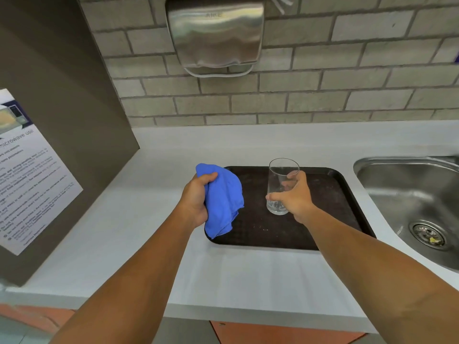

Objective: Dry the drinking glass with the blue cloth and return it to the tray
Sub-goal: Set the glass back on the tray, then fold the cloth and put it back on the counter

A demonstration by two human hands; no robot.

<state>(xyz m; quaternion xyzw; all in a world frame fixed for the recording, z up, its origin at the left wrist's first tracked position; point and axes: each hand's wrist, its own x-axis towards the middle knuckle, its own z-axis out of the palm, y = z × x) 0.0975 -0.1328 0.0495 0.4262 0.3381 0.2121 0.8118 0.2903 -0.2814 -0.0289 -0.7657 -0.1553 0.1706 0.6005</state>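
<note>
Forearms: two, bare, reaching from the bottom edge across the white counter (236, 276) toward the tray.

Left hand (196, 199): fingers closed on the cloth, thumb over its top fold.

Cloth (223, 202): blue, bunched, hanging from the left hand over the tray's left edge. Not touching the glass; a clear gap lies between them.

Right hand (295, 197): wrapped round the glass from the right side, thumb across the front near the base, fingers visible through the wall behind.

Glass (282, 187): clear tumbler, upright, mouth up, over the middle of the tray. Whether its base rests on the tray or is held just above cannot be told. Pale flecks low inside may be droplets.

Tray (340, 187): dark, rounded corners, flat on the counter; a few light specks in front of the glass.

Sink (409, 194): steel, right of the tray, debris in the drain.

Other fixtures: steel hand dryer (214, 36) on the brick wall; printed microwave notice (29, 175) on the left panel.

Progress, judged: both items are in hand, but cloth and glass are apart. Either wiping is about to begin or the glass is being set back. Release of the glass on the tray remains outstanding.
</note>
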